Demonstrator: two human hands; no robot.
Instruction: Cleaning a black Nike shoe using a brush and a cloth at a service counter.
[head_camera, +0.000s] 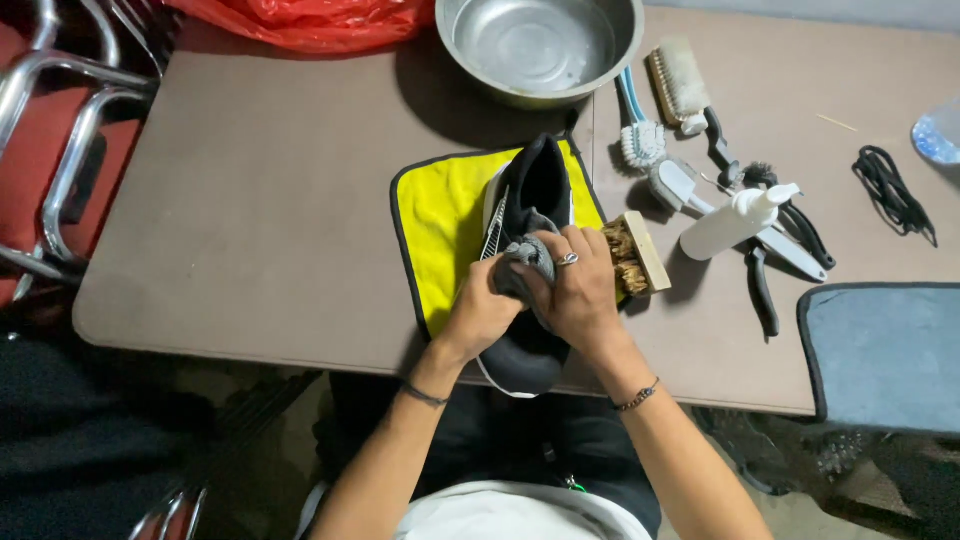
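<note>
A black sneaker (540, 185) with a white sole edge lies lengthwise on a yellow cloth (445, 215) with black trim, its toe over the table's near edge. My left hand (480, 315) grips the shoe's side. My right hand (580, 285), with a ring on one finger, presses a grey cloth (525, 258) onto the shoe's upper. Both hands touch each other over the middle of the shoe. A wooden brush (635, 255) with brown bristles lies just right of my right hand.
A steel bowl (540, 45) stands at the table's far edge. Several brushes (665, 110), a white spray bottle (735, 220) and black laces (890, 190) lie to the right. A grey-blue cloth (885, 350) is at the near right, metal chair frames (60, 150) at the left.
</note>
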